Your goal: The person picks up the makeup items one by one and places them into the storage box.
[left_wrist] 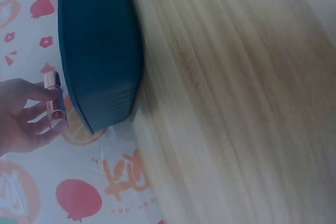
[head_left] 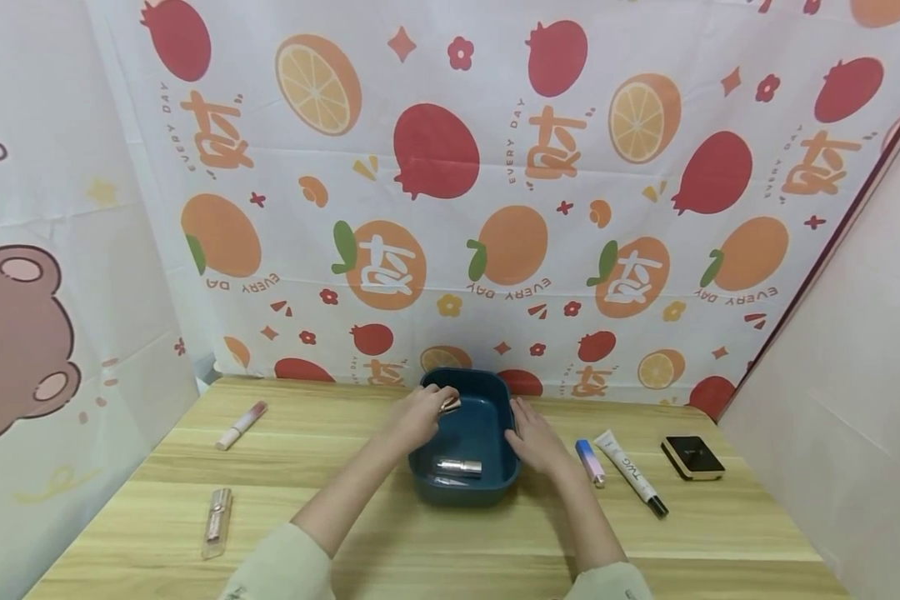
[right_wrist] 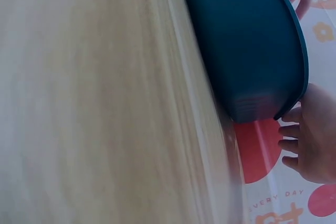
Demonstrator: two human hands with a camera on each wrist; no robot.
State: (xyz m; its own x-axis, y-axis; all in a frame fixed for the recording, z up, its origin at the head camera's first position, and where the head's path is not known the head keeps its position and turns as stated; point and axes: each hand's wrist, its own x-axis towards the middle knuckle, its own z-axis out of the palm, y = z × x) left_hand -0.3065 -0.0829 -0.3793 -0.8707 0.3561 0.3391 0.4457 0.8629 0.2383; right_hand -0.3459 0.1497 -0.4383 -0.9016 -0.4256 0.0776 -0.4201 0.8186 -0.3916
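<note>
A shiny rose-gold cylindrical tube (left_wrist: 56, 106) is pinched between the thumb and fingers of the left hand (head_left: 418, 417), over the left side of the dark teal rounded basin (head_left: 465, 497). The right hand (head_left: 537, 439) touches the basin's right rim, fingers fairly straight, holding nothing up. Inside the basin lies a silvery tube (head_left: 465, 468). Left of it is a slim pink-and-white tube (head_left: 242, 426); right of it, a blue-to-pink stick (head_left: 589, 462), a white black-capped squeeze tube (head_left: 630, 472) and a square black compact (head_left: 692, 457).
</note>
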